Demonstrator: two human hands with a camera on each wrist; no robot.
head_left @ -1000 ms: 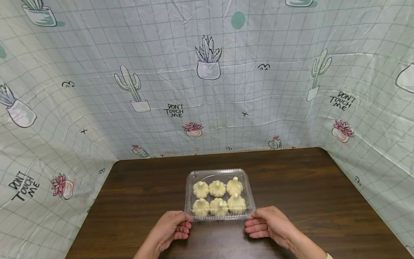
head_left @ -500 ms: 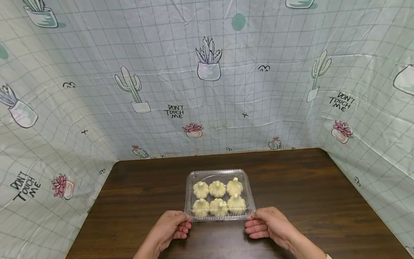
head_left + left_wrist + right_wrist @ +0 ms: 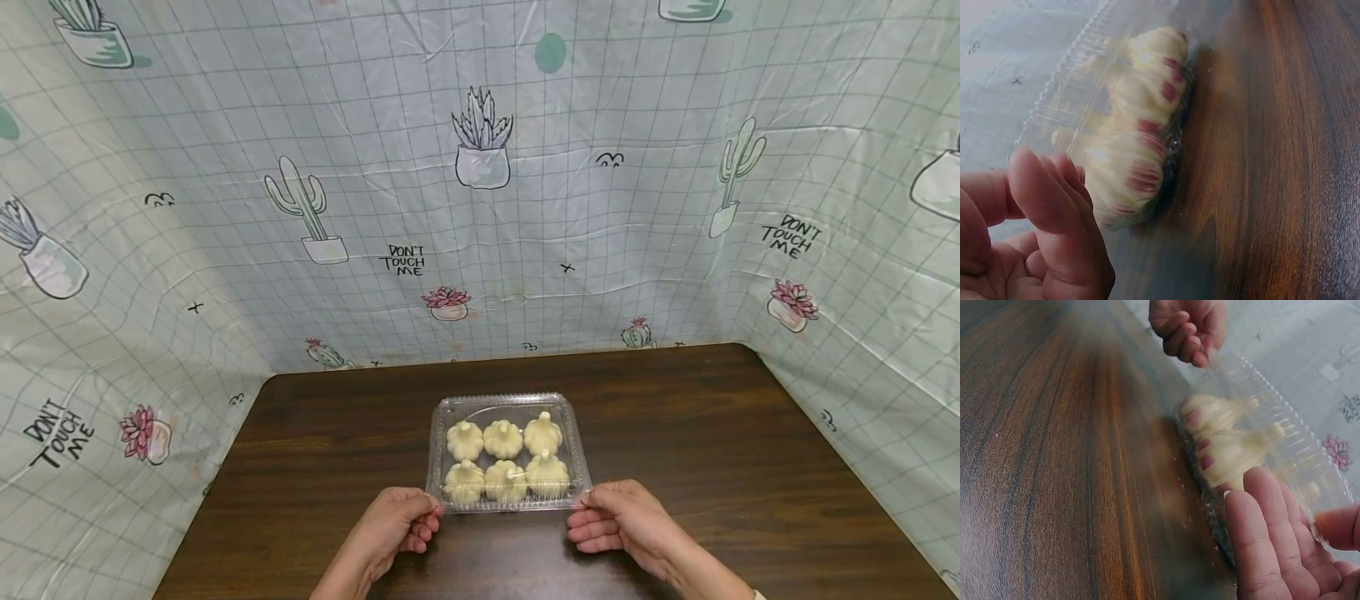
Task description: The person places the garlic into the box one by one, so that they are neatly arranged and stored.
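A clear plastic clamshell container (image 3: 510,505) lies on the table near its middle. Inside sit two rows of pale yellow garlic bulbs (image 3: 504,439), ribbed and with short stems. Seen from the left wrist, the bulbs (image 3: 1125,156) carry dark pink patches low on their sides. My left hand (image 3: 399,523) pinches the container's front left corner between thumb and fingers. At the front right corner, my right hand (image 3: 624,523) pinches the thin rim the same way, its other fingers loosely bent below. The right wrist view shows the left hand (image 3: 1188,331) beyond the container.
The dark brown wooden table (image 3: 337,433) stretches out to both sides of the container. A pale gridded curtain (image 3: 525,225) printed with potted cacti hangs behind the table and along its left and right edges.
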